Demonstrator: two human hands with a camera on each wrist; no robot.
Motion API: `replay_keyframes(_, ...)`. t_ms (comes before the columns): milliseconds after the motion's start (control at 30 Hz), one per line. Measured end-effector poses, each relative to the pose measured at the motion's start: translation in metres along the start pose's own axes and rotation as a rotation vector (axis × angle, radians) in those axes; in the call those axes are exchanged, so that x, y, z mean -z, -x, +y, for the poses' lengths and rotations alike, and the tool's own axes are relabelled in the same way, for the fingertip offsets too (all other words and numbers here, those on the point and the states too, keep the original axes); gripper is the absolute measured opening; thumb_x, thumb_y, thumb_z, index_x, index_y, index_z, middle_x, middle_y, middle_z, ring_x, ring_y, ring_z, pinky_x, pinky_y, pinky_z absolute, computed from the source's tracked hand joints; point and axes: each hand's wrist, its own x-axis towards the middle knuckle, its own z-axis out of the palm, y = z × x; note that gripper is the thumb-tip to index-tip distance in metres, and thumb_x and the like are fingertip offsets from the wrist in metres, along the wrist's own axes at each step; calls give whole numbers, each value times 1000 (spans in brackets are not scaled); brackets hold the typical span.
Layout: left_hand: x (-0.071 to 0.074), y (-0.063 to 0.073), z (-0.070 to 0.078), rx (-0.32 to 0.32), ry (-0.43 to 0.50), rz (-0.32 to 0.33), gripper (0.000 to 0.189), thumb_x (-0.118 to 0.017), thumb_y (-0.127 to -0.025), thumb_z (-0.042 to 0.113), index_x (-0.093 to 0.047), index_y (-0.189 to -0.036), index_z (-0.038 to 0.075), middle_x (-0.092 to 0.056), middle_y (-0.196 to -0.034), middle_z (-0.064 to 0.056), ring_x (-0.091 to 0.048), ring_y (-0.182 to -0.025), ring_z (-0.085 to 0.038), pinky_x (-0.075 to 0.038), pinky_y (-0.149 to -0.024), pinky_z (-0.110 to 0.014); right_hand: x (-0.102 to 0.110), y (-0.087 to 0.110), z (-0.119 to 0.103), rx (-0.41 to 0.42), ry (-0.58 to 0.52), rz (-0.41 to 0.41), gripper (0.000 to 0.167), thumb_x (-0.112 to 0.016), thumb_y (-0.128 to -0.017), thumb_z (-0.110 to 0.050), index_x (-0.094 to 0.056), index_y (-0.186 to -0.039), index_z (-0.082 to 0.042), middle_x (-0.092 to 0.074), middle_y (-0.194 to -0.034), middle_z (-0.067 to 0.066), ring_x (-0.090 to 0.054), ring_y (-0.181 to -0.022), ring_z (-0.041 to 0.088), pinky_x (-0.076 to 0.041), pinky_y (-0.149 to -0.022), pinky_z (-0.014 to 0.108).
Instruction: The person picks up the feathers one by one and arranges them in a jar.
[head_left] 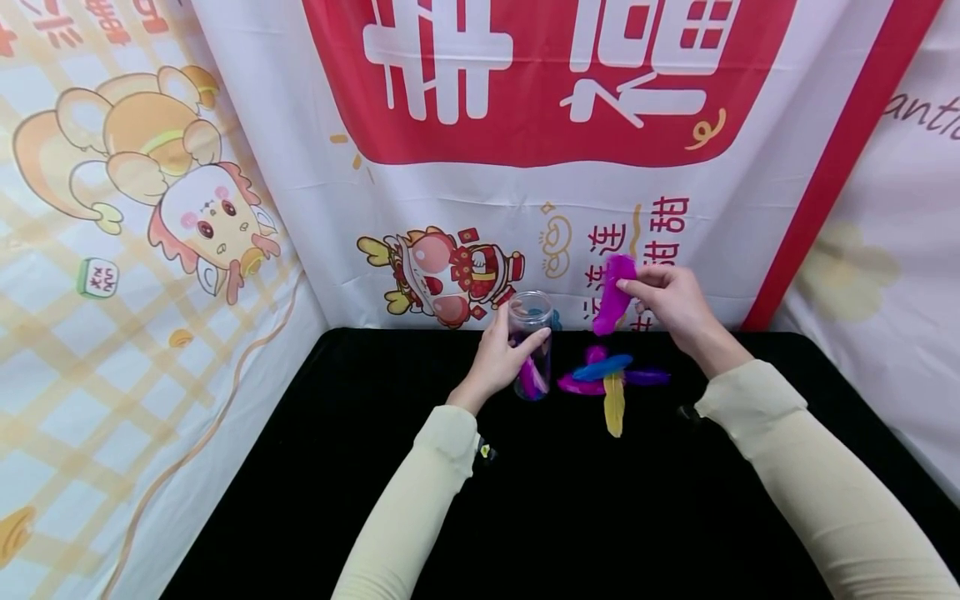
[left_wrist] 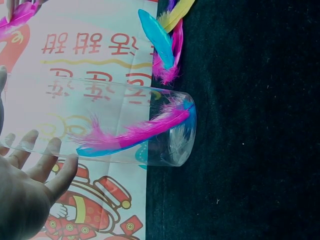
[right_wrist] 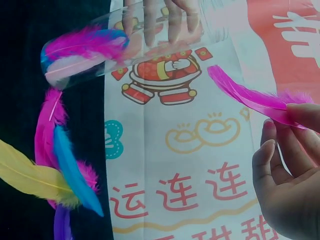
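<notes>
My left hand point(head_left: 498, 354) grips a clear, open-topped jar point(head_left: 531, 310), which stands upright near the back of the black table. Inside it lie a pink feather point(left_wrist: 150, 127) and a blue feather point(left_wrist: 107, 150); a pale one point(right_wrist: 70, 70) also shows through the wall in the right wrist view. To the right of the jar, my right hand point(head_left: 678, 312) pinches a magenta feather point(head_left: 615, 296) in the air, higher than the jar's rim. Below it on the table is a loose pile with a blue feather point(head_left: 603, 367), a yellow feather point(head_left: 614, 408), a purple feather point(head_left: 648, 377) and magenta ones point(head_left: 579, 385).
A black cloth covers the table point(head_left: 570, 517). Behind it hangs a white and red printed banner point(head_left: 450, 192). A patterned cloth point(head_left: 135, 358) forms the left side, and another pale cloth point(head_left: 892, 350) hangs at the right.
</notes>
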Motion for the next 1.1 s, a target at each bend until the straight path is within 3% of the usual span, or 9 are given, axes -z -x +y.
replay_keyframes(233, -1, -2, -1, -17, -8, 0, 83, -71, -94, 51, -33, -156, 13, -45, -152, -12, -50, -136, -24, -51, -104, -44, -5, -3, -9, 26, -28, -13, 22, -79, -93, -24, -76, -105, -6, -75, -83, -9, -60, -65, 11, -53, -59, 23)
replay_keyframes(633, -1, 0, 0, 10, -14, 3, 82, -71, -93, 54, -31, -157, 23, -43, -153, -6, -47, -138, -22, -51, -104, -41, -14, -1, -24, 34, -22, -44, 29, -78, -93, -24, -74, -112, -1, -76, -87, -6, -62, -63, 12, -53, -62, 26)
replay_keyframes(833, -1, 1, 0, 12, -17, 3, 82, -71, -93, 54, -30, -157, 22, -44, -153, -6, -47, -138, -23, -51, -104, -41, -20, -1, -28, 66, -59, -48, 25, -78, -93, -19, -74, -109, 0, -76, -86, -5, -60, -61, 12, -53, -60, 24)
replay_keyframes(1100, -1, 0, 0, 3, -24, 7, 80, -70, -94, 54, -32, -156, 20, -45, -151, -6, -48, -137, -22, -51, -104, -40, -24, -1, -33, 91, -33, -39, 26, -78, -93, -22, -74, -109, -2, -76, -88, -6, -63, -73, 12, -55, -64, 24)
